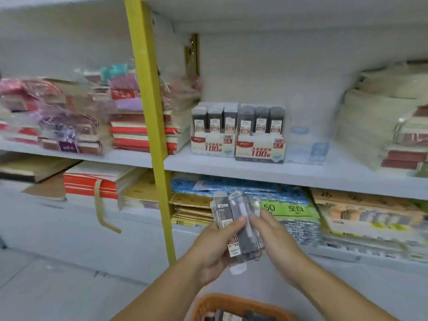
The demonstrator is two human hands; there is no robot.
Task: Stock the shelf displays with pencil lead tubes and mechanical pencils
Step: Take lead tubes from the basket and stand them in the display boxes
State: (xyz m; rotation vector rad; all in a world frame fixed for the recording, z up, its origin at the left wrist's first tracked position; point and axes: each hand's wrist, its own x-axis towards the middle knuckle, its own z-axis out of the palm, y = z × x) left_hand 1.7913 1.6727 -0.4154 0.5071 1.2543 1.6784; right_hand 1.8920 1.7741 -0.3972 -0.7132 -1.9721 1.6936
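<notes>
My left hand (214, 249) grips a fanned bunch of pencil lead tubes (234, 223), dark tubes in clear packs with white labels. My right hand (275, 244) pinches the right side of the same bunch with thumb and fingers. Both hands hover in front of the lower shelf. On the middle shelf stand two display boxes of lead tubes, one marked 0.5 (214, 133) and one marked 0.7 (260, 135), each with three rows showing. A clear empty display box (308, 144) stands to their right.
An orange basket (208, 306) with more packs sits below my arms. A yellow upright post (150, 126) divides the shelves. Stacks of wrapped notebooks (76, 117) lie on the left, paper stacks (379, 126) on the right, and packets (291, 212) on the lower shelf.
</notes>
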